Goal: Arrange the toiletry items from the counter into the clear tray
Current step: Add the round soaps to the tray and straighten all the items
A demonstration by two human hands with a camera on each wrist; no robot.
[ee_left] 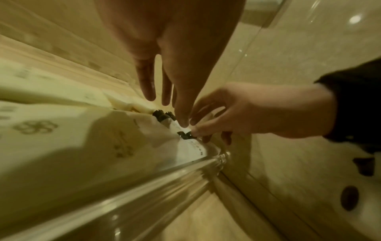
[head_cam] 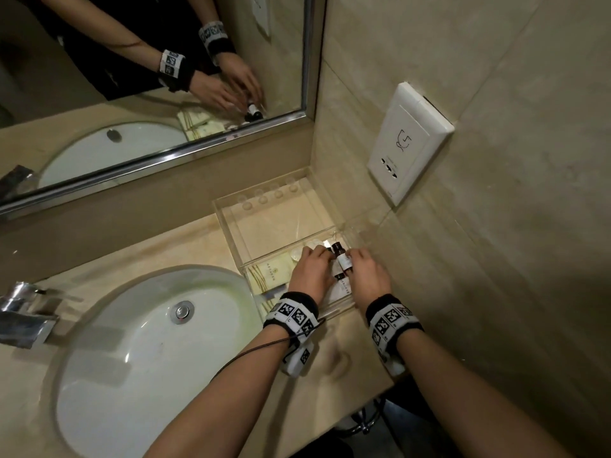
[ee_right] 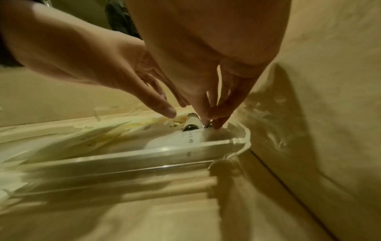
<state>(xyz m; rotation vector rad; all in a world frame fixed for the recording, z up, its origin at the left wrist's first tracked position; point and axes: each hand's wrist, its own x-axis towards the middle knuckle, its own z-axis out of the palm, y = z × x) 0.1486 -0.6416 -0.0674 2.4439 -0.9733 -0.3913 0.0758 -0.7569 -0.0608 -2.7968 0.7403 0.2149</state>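
The beige counter (head_cam: pixel 139 256) fills most of my view, with the white sink (head_cam: pixel 139 342) sunk into it at my left. The clear tray (head_cam: pixel 228 206) sits in the corner against the side wall, its far half bare; its see-through walls are hard to trace where they meet the wall. Cream sachets (head_cam: pixel 269 274) lie flat in its near half, partly hidden under my left wrist.

My left hand (head_cam: pixel 310 271) reaches into the tray with fingers nearly straight, their tips touching a small dark bottle (head_cam: pixel 342 259). My right hand (head_cam: pixel 368 272) pinches that bottle from the other side with curled fingers. The bottle lies inside the tray near its right wall, long axis running away from me, dark cap at the far end. At least one more dark bottle lies beside it, mostly covered by my fingers, so I cannot count them.
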